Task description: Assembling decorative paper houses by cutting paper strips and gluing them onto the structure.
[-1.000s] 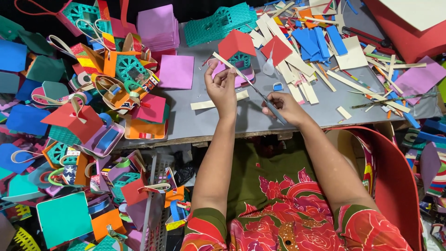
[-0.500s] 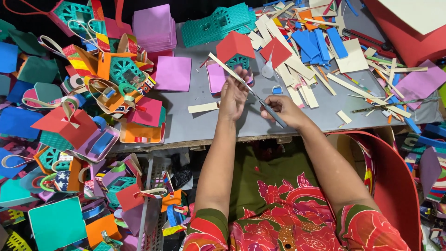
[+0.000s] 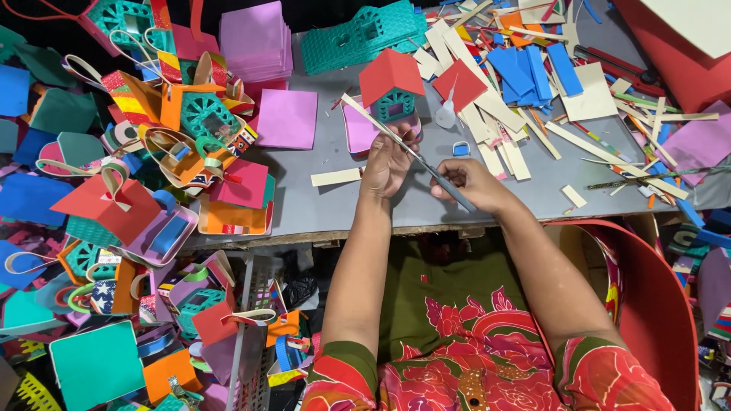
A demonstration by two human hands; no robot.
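Two bare hands meet over the grey worktable (image 3: 320, 205), dozens of coloured paper pieces heaped to either side. Just beyond both hands stands a small paper house (image 3: 391, 87), red roof over a teal lattice wall, on a pink base. Left of the left hand lies a pink paper square (image 3: 286, 118), and nearer it a loose cream strip (image 3: 336, 176) flat on the table. Left hand (image 3: 388, 164) is curled, fingertips pinched on a long cream paper strip (image 3: 365, 116) that slants up and away to the left. Right hand (image 3: 472, 183) is closed around the handles of grey scissors (image 3: 430, 169), blades pointing toward the left hand and crossing the strip right at its fingers. Against half a second ago, both hands sit a touch closer to the table's near edge and the view has shifted slightly; the grips look unchanged. Scissor handles are hidden inside the right fist, blade opening too thin to judge, and the strip's near end is lost behind the left fingers.
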